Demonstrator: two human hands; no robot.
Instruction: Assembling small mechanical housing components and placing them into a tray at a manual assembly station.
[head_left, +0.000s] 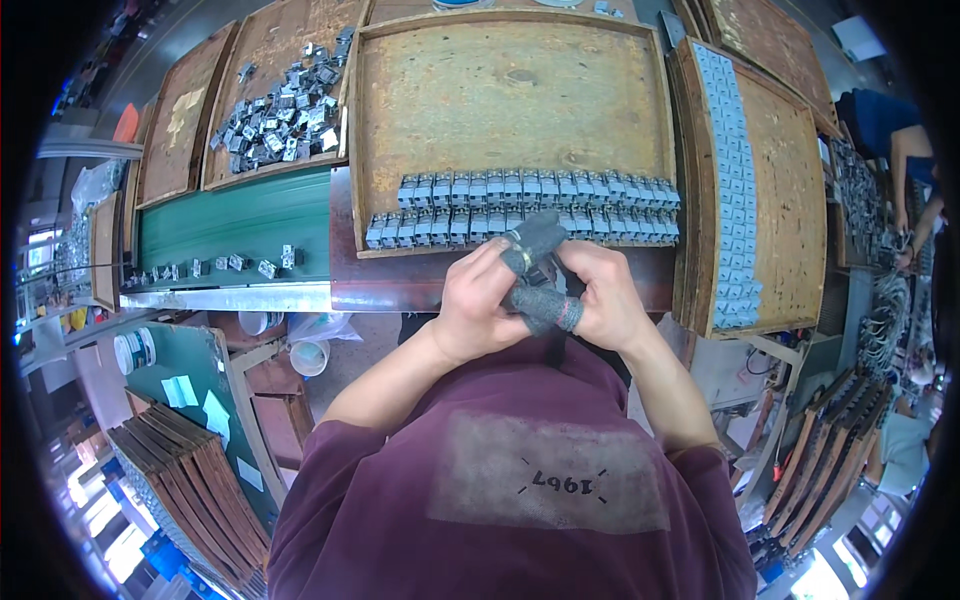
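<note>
My left hand (478, 302) and my right hand (606, 298) meet in front of my chest, just short of the tray's near edge. Grey fabric covers some of their fingers. Both are closed, fingertips together, around a small dark part (543, 274) that the fingers mostly hide. Just beyond them, two rows of small blue-grey and metal block-shaped parts (490, 190) stand along the near side of a shallow wooden tray (520, 110).
At left, a green conveyor belt (230, 225) carries several loose small parts (237, 262). Behind it, a wooden tray (215, 165) holds a heap of similar parts (285, 120). On the right, another tray (785, 210) has pale blue parts (735, 190) in rows. A co-worker's arm (908, 165) shows far right.
</note>
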